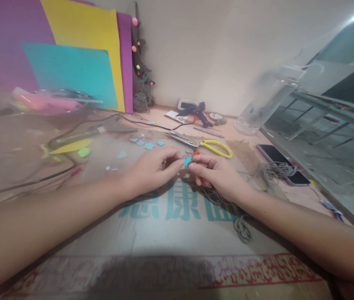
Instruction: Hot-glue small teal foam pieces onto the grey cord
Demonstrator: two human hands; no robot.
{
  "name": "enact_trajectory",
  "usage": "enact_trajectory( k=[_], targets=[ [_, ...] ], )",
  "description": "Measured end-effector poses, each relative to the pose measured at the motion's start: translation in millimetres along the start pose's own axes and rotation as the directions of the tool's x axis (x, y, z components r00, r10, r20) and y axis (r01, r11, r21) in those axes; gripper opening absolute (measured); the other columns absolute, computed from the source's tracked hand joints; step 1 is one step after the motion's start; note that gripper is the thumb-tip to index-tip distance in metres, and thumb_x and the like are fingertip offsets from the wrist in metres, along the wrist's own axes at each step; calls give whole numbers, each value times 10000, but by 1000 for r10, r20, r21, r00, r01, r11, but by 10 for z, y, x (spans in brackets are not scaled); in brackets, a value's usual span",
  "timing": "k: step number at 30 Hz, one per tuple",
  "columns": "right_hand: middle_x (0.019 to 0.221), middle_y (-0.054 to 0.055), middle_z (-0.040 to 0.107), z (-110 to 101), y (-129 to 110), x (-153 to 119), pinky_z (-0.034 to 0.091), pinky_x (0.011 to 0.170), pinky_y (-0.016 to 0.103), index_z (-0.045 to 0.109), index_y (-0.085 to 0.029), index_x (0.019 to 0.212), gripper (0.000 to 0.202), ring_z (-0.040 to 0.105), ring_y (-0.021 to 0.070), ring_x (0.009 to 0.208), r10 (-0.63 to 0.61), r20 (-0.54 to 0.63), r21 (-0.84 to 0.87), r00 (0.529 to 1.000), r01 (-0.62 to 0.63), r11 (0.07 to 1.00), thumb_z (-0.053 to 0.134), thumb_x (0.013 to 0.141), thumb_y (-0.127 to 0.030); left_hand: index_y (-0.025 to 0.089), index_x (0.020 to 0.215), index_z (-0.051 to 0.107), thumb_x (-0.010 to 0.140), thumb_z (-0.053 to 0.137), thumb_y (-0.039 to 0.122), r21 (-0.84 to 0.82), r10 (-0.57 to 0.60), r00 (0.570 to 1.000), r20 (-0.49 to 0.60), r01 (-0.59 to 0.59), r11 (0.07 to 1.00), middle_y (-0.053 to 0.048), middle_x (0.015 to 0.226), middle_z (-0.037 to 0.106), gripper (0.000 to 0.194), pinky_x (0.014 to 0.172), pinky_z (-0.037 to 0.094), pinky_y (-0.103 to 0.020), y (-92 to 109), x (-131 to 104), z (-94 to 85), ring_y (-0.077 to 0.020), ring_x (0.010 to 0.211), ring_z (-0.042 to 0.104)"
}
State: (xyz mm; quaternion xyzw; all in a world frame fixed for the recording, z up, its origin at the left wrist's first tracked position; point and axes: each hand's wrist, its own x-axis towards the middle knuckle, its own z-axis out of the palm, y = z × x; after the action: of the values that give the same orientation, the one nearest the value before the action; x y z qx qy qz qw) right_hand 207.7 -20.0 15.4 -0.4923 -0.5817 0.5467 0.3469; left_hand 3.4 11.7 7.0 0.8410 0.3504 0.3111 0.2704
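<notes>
My left hand [153, 168] and my right hand [214, 173] meet over a flattened cardboard sheet [170, 237], fingertips pinched together on a small teal foam piece [187, 161]. A grey cord [227, 208] runs under my right hand and trails toward me in a knotted loop. Several small teal foam cut-outs [147, 144] lie just beyond my left hand. Yellow-handled scissors [204, 145] rest shut right behind my fingers.
A blue glue gun [195, 111] stands at the back near the wall. A phone [281, 162] lies at the right by a tangle of cord. Coloured foam sheets [79, 54] lean at the back left. A clear plastic container [262, 104] sits at the right rear.
</notes>
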Motion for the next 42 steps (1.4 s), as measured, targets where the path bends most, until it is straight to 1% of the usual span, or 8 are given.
enact_trajectory(
  k=[4, 8, 14, 19, 25, 27, 33, 42],
  targets=[
    [512, -65, 561, -3, 16, -5, 232, 421, 208, 632, -164, 924, 332, 340, 43, 393, -37, -28, 17, 999, 37, 999, 677, 822, -476, 171, 772, 593, 935, 474, 325, -36, 4, 1000, -22, -5, 999, 8, 707, 599, 254, 643, 391, -261, -8, 13, -3, -143, 679, 535],
    [537, -67, 576, -3, 39, 3, 257, 414, 206, 617, -182, 972, 350, 360, 50, 388, -79, -55, 0, 995, 80, 997, 680, 822, -492, 168, 763, 591, 932, 482, 335, -62, -23, 999, -46, 21, 998, 16, 700, 586, 262, 647, 386, -268, -10, 27, -13, -142, 677, 534],
    [538, -56, 557, 4, -4, -33, 302, 423, 199, 513, -198, 740, 349, 390, 51, 416, -190, -77, -116, 979, 180, 977, 655, 854, -497, 164, 746, 570, 924, 487, 330, -108, -63, 996, -66, 55, 993, 23, 686, 533, 257, 651, 375, -270, -10, 29, -26, -141, 687, 509],
    [566, -41, 565, 0, -22, -53, 331, 433, 208, 585, -181, 779, 321, 415, 61, 440, -235, -79, -182, 969, 218, 959, 588, 900, -478, 164, 742, 566, 919, 484, 324, -129, -63, 996, -67, 54, 990, 25, 676, 513, 253, 646, 368, -271, -7, 41, -25, -138, 676, 494],
    [652, -36, 622, -15, 5, -18, 345, 453, 218, 598, -187, 802, 214, 433, 55, 459, -265, -103, -127, 959, 252, 959, 688, 846, -377, 168, 730, 556, 919, 487, 321, -135, -38, 996, -81, 27, 990, 28, 663, 510, 252, 631, 369, -266, -17, 33, -26, -132, 659, 494],
    [648, -37, 625, -20, 12, -8, 333, 449, 219, 623, -185, 832, 208, 418, 49, 448, -237, -87, -93, 968, 229, 969, 697, 840, -379, 168, 747, 566, 922, 490, 318, -121, -14, 997, -76, 5, 993, 25, 671, 537, 243, 626, 373, -261, -12, 26, -26, -132, 660, 509],
    [612, -34, 637, -38, 85, 15, 272, 415, 202, 659, -179, 940, 293, 408, 41, 416, -68, 9, 110, 998, 67, 992, 749, 795, -417, 168, 762, 593, 934, 481, 288, -20, 77, 996, -48, -78, 997, 14, 701, 594, 237, 638, 394, -256, 13, 7, -22, -132, 671, 536],
    [583, -43, 640, -20, 96, 22, 256, 396, 183, 637, -178, 888, 263, 401, 30, 390, -55, 64, 200, 996, 42, 979, 775, 783, -375, 166, 772, 597, 931, 483, 285, 31, 93, 994, -48, -92, 995, 9, 714, 592, 230, 646, 397, -253, 10, -10, -18, -130, 679, 535]
  ],
)
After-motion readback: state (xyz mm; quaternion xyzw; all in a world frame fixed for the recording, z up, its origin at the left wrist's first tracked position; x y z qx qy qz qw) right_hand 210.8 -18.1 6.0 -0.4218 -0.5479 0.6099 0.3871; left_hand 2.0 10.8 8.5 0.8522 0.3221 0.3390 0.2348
